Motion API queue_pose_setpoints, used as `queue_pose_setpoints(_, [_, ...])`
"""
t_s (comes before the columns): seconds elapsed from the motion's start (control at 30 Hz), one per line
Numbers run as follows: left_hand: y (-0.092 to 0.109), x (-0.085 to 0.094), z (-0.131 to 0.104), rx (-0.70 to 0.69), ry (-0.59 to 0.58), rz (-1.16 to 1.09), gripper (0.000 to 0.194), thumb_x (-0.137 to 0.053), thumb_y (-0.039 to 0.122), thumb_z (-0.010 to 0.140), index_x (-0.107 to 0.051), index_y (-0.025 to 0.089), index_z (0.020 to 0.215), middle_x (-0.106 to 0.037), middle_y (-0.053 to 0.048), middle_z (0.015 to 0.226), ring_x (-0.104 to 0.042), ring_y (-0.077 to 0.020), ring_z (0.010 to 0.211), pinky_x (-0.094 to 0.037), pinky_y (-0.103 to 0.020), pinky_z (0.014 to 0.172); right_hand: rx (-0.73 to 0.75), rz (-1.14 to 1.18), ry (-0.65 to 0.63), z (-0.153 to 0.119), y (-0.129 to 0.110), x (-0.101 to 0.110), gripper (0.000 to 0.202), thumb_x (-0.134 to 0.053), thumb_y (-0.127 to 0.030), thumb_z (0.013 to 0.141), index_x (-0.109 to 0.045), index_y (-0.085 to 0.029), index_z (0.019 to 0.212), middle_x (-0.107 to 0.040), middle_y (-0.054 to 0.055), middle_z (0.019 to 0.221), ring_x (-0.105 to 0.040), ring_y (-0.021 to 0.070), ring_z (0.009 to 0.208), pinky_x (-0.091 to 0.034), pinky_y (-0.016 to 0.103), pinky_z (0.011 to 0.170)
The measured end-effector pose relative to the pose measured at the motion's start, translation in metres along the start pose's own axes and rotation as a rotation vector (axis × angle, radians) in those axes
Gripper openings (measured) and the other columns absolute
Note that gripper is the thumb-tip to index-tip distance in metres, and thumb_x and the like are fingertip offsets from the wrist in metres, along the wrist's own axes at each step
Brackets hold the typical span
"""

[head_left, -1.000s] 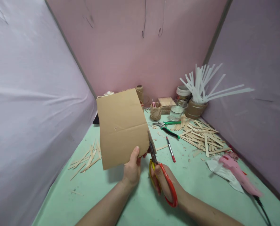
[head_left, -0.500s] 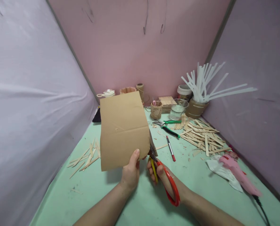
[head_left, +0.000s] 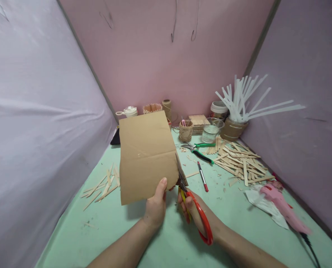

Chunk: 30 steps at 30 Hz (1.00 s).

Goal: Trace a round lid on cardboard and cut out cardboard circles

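Note:
My left hand [head_left: 156,208] pinches the lower edge of a brown cardboard sheet [head_left: 147,156], thumb on top and the other fingers underneath. The sheet is raised over the green table, tilted toward me, with a crease across it. In my right hand [head_left: 195,212] is a pair of scissors [head_left: 202,216] with red and yellow handles. Their dark blades lie at the sheet's lower right edge, where a narrow flap of cardboard [head_left: 185,179] hangs partly cut. The blade tips are partly hidden by the cardboard.
Right of the sheet lie a red-and-silver pen [head_left: 202,176], green pruning shears [head_left: 201,150] and a heap of wooden sticks [head_left: 241,160]. A pink glue gun [head_left: 285,206] rests at right. Behind stand a water bowl [head_left: 210,131] and a jar of white strips [head_left: 234,128]. Thin sticks [head_left: 107,186] lie left.
The scissors' handles have drawn closer together as my right fingers close. The cardboard stays in my left hand, nearly unmoved. The whole view has shifted slightly.

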<state>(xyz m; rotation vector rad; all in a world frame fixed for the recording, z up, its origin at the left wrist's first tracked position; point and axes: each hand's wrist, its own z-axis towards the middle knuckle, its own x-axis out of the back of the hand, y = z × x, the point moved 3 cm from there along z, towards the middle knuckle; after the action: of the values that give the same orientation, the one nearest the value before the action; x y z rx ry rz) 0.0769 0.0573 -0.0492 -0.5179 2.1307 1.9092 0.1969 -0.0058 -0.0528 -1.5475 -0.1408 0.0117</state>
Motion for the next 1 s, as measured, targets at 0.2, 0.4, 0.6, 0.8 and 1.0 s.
queue_pose_setpoints(0.2, [0.002, -0.004, -0.004, 0.046, -0.034, -0.05, 0.037, -0.077, 0.037, 0.069, -0.067, 0.017, 0.098, -0.072, -0.005, 0.092, -0.066, -0.0224, 0.094, -0.05, -0.034, 0.085, -0.064, -0.021, 0.045, 0.0, -0.004, 0.001, 0.068, -0.022, -0.088, 0.076, -0.039, -0.023, 0.074, -0.038, -0.006, 0.05, -0.035, 0.0116, 0.046, -0.025, 0.026, 0.045])
queue_pose_setpoints(0.4, [0.002, -0.002, -0.003, 0.046, -0.037, -0.048, 0.036, -0.077, 0.037, 0.068, -0.068, 0.019, 0.098, -0.073, -0.006, 0.091, -0.065, -0.0245, 0.101, -0.05, -0.034, 0.089, -0.082, -0.125, 0.089, -0.001, -0.008, 0.001, 0.064, -0.018, -0.083, 0.082, -0.033, -0.024, 0.061, -0.035, -0.005, 0.042, -0.032, 0.0119, 0.043, -0.024, 0.027, 0.044])
queue_pose_setpoints(0.6, [0.001, 0.006, 0.003, 0.036, -0.024, -0.011, 0.037, -0.077, 0.037, 0.068, -0.069, 0.019, 0.099, -0.074, -0.006, 0.094, -0.064, -0.0258, 0.106, -0.048, -0.037, 0.095, -0.1, -0.187, 0.095, -0.001, -0.017, 0.004, 0.065, -0.016, -0.083, 0.083, -0.032, -0.024, 0.06, -0.033, -0.005, 0.043, -0.029, 0.0114, 0.044, -0.022, 0.027, 0.044])
queue_pose_setpoints(0.8, [0.007, 0.013, 0.011, 0.021, -0.016, -0.013, 0.041, -0.08, 0.035, 0.064, -0.07, 0.02, 0.101, -0.074, -0.005, 0.097, -0.064, -0.0259, 0.106, -0.048, -0.037, 0.096, -0.096, -0.214, 0.095, -0.001, -0.02, 0.008, 0.062, -0.021, -0.082, 0.082, -0.03, -0.024, 0.062, -0.032, -0.006, 0.05, -0.027, 0.0106, 0.048, -0.02, 0.026, 0.045])
queue_pose_setpoints(1.0, [0.012, -0.001, 0.005, 0.039, 0.019, -0.202, 0.048, -0.085, 0.035, 0.059, -0.069, 0.023, 0.103, -0.072, -0.001, 0.086, -0.067, -0.0208, 0.086, -0.054, -0.033, 0.079, -0.1, -0.15, 0.156, 0.002, -0.007, 0.0, 0.066, -0.028, -0.09, 0.072, -0.029, -0.024, 0.062, -0.028, -0.007, 0.051, -0.024, 0.0096, 0.048, -0.019, 0.025, 0.044])
